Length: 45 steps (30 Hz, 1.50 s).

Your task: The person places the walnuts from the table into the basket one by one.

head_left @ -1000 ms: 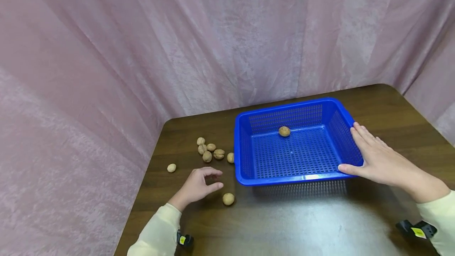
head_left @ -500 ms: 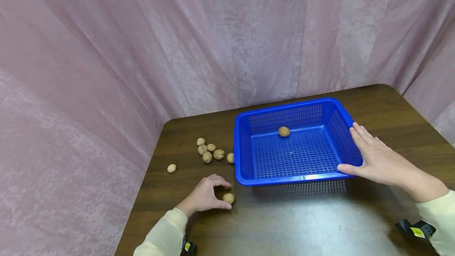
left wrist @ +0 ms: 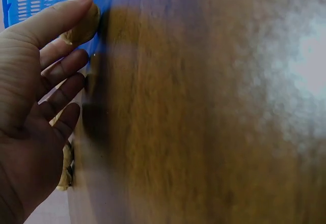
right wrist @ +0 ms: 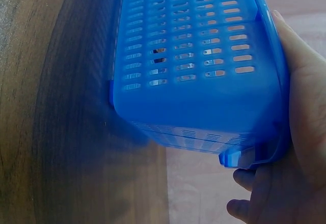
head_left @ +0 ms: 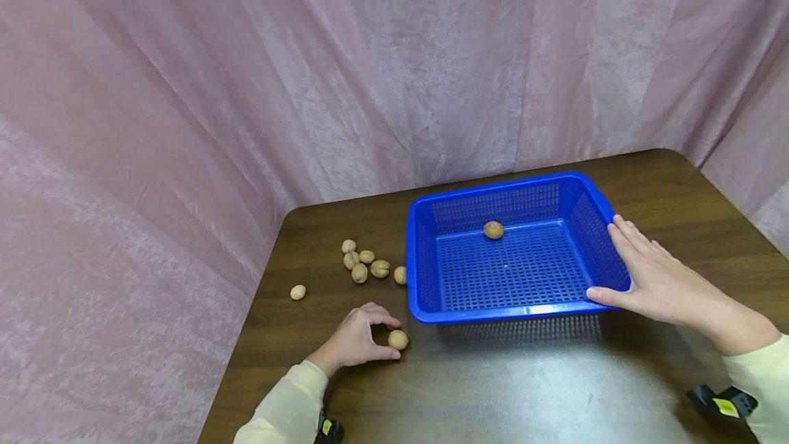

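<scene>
In the head view my left hand (head_left: 360,338) has its thumb and fingers around a walnut (head_left: 398,340) near the basket's front left corner. The left wrist view shows my thumb (left wrist: 76,2) across that walnut (left wrist: 86,28), pinching it low over the table, with the other fingers loosely bent. My right hand (head_left: 662,279) rests on the blue plastic basket (head_left: 524,309) at its front right corner, fingers straight along the right rim and thumb on the front rim. One walnut (head_left: 493,229) lies inside, toward the back.
Several walnuts (head_left: 360,273) lie in a group left of the basket, one walnut (head_left: 400,275) right at its left wall. A paler nut (head_left: 298,292) sits alone farther left. Behind the brown wooden table (head_left: 493,389) hangs a pink curtain (head_left: 431,74).
My left hand has moved right and toward the front, closing around the walnut, which has shifted slightly away from me. My right hand and the basket have stayed nearly still.
</scene>
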### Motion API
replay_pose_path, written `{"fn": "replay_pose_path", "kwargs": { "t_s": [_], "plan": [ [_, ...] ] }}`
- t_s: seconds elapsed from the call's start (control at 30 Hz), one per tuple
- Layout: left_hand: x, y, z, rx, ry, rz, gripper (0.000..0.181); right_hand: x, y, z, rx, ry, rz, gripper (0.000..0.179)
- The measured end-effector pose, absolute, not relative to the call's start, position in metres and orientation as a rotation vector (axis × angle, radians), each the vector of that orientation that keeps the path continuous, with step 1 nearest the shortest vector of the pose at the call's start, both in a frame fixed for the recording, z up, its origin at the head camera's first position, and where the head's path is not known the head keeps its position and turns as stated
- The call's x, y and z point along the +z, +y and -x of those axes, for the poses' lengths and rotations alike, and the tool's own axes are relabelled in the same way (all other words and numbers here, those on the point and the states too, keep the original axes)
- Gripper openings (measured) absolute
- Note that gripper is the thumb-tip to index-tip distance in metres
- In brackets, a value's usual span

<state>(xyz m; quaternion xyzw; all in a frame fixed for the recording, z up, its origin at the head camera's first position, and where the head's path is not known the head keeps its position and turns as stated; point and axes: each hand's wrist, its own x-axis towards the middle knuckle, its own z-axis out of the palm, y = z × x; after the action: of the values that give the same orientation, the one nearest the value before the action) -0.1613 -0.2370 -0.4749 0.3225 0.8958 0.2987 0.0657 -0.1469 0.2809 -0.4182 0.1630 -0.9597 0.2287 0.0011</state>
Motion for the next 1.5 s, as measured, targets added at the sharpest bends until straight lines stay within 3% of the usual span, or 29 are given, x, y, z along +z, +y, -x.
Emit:
{"fn": "replay_pose_path", "kwargs": {
  "t_s": [0.4,0.9,1.23,1.5],
  "plan": [
    [-0.469,-0.238,0.167,0.929,2.752,-0.972,0.036,-0.419,0.281,0.147,0.712,-2.997,-0.520,0.112],
    [-0.393,-0.217,0.197,1.090,2.895,-1.091,0.038,-0.418,0.281,0.147,0.724,-3.003,-0.540,0.111],
    [-0.348,-0.154,0.237,1.080,2.833,-1.209,0.038,-0.418,0.283,0.147,0.745,-3.017,-0.522,0.111],
    [-0.334,-0.091,0.271,0.922,2.817,-1.184,0.040,-0.417,0.282,0.147,0.751,-3.016,-0.513,0.112]
  ]
}}
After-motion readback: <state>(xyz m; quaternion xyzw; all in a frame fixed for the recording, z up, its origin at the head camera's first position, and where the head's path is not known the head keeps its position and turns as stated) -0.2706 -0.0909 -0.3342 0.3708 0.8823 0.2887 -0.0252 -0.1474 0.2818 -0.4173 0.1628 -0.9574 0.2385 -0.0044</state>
